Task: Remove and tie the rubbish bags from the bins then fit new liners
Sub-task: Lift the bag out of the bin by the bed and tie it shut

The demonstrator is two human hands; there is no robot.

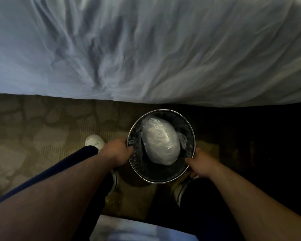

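Curling over the bin (161,182) rim, fingers (129,150) of left hand (117,152) and right hand (201,165) flank the bag (160,143) inside.

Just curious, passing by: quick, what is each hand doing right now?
Left hand: closed on the metal bin, fingers curled over its rim.
Right hand: closed on the same rim, on the opposite side.

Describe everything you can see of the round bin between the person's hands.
The bin is round, with a shiny metal rim and dark inner wall, seen from above, upright over patterned carpet near a white bedsheet. A crinkled clear liner lines it, holding a pale plastic-wrapped bundle. The left hand and right hand grip its rim on opposite sides.
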